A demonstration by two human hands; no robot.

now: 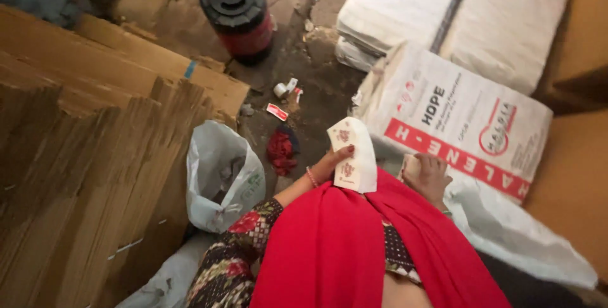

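Observation:
My left hand (329, 163) grips a small white paper packet (353, 153) with red floral prints, held upright over my lap. My right hand (427, 175) rests to the right, its fingers curled on something pale at the edge of a white woven sack (462, 121); what it holds is hidden. A red cloth (335, 245) drapes over my lap, with a floral patterned sleeve (244, 245) on my left arm.
Stacked flattened cardboard sheets (82, 156) fill the left. A white plastic bag (218, 178) sits beside them. A black and red jug (239, 10) stands on the dirty floor at the back. White sacks (443, 10) are piled at the far right. Red scraps (280, 150) lie on the floor.

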